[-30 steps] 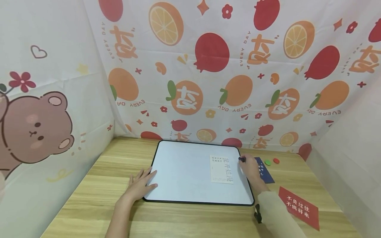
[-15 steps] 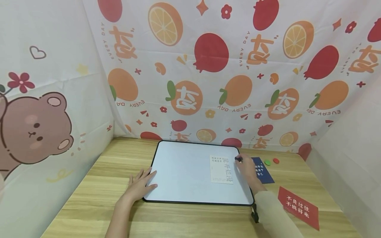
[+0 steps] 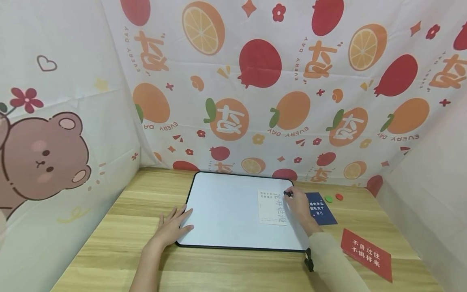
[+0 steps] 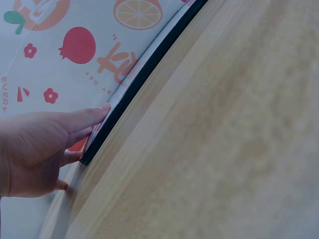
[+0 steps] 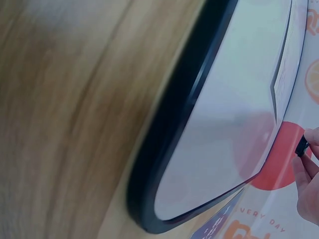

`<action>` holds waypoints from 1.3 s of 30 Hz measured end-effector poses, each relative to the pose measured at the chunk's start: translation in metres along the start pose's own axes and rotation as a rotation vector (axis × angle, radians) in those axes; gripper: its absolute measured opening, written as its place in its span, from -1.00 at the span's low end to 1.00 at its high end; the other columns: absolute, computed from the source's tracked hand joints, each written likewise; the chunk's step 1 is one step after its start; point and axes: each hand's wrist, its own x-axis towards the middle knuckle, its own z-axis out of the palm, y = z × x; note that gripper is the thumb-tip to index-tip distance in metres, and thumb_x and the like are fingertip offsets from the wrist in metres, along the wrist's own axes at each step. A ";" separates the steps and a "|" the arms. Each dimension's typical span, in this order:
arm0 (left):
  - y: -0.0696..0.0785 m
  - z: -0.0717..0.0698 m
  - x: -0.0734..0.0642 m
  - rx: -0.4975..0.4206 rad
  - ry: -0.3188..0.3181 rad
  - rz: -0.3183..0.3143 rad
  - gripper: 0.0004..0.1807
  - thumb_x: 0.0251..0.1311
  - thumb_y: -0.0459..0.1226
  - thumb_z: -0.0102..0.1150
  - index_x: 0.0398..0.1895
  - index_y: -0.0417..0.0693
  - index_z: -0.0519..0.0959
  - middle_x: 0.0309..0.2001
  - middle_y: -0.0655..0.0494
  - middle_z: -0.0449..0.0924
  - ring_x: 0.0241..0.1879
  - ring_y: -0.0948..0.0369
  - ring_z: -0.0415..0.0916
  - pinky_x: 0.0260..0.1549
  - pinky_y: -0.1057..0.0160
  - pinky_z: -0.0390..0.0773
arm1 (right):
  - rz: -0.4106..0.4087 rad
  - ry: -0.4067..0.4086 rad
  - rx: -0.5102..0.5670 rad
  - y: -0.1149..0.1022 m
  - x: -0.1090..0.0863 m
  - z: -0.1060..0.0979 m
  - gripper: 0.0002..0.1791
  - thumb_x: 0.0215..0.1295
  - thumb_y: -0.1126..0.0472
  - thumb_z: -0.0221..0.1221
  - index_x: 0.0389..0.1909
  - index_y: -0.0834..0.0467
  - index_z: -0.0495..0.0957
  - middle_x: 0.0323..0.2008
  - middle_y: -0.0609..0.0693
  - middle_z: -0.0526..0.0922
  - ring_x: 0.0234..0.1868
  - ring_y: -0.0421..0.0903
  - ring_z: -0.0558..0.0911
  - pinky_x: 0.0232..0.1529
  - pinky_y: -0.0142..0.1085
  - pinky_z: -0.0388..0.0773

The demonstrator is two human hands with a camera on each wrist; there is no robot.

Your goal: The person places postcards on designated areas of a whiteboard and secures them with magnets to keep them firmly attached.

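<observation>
A white whiteboard [image 3: 222,211] with a black frame lies flat on the wooden table. My left hand [image 3: 170,228] rests at its left edge, fingers spread, with the thumb and some fingertips on the board. In the left wrist view the fingers [image 4: 84,118] touch the board's frame. My right hand [image 3: 299,205] pinches a small black magnet [image 3: 288,194] between thumb and fingers, over the upper right of the board. That magnet [image 5: 302,146] shows dark at the fingertips in the right wrist view. Beneath and left of it, a white card [image 3: 267,209] with printed characters lies on the board.
Right of the board lies a blue card [image 3: 322,209], partly overlapped by the right hand. A green disc [image 3: 328,199] and a red disc [image 3: 339,197] sit beyond it. A red card [image 3: 366,254] lies near the right sleeve. Printed cloth [image 3: 255,113] hangs behind the table.
My right hand has moved left with the magnet, from the board's right edge to the white card's upper right corner, uncovering more of the blue card. The left hand has stayed put.
</observation>
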 end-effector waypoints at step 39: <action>0.002 -0.001 -0.003 -0.034 -0.004 -0.003 -0.39 0.21 -0.11 0.11 0.27 -0.22 0.30 0.35 -0.24 0.03 0.30 -0.29 -0.19 0.05 -0.42 -0.42 | 0.022 -0.124 -0.054 0.000 0.009 0.034 -0.82 0.19 0.35 0.17 -0.17 0.22 0.53 -0.14 0.15 0.58 -0.03 0.06 0.54 -0.03 -0.10 0.47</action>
